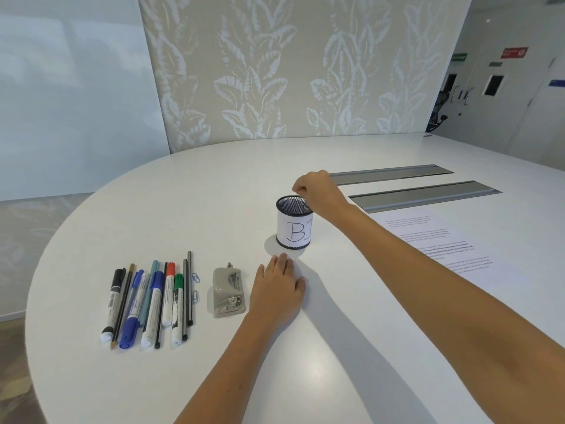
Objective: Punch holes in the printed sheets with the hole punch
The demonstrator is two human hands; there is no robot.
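Observation:
The grey hole punch (228,293) lies on the white table (321,377), just left of my left hand (278,289). That hand rests flat on the tabletop, palm down, holding nothing and not touching the punch. The printed sheets (443,240) lie flat at the right, partly hidden under my right forearm. My right hand (318,188) hovers over the rim of a black mesh cup (293,231) with a white label reading "B", fingers pinched together. Whether something small is between them is unclear.
A row of several markers, pens and pencils (149,301) lies left of the punch, with two paper clips (195,278) beside them. Two grey cable flaps (425,195) are set into the table behind the sheets. The table's curved edge runs along the left.

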